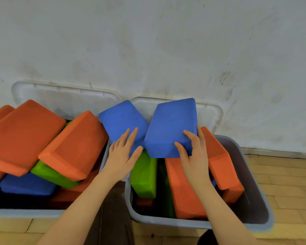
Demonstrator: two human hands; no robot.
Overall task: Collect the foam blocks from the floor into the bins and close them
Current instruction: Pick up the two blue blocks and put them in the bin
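Note:
Two grey bins stand side by side against the wall. The left bin [25,212] is heaped with orange blocks [25,131], a green block and a blue block. The right bin [251,206] holds orange blocks [184,188] and a green block [145,175]. Over the right bin's far side I hold two blue foam blocks. My left hand [122,156] lies on the left blue block [120,121], fingers on top and thumb at its near edge. My right hand [193,156] grips the near right corner of the right blue block [171,124].
A translucent lid [64,96] leans on the wall behind the left bin, and another lid [210,112] behind the right bin. The scuffed white wall rises right behind them. Wooden floor [281,183] lies to the right and in front. My knees show at the bottom.

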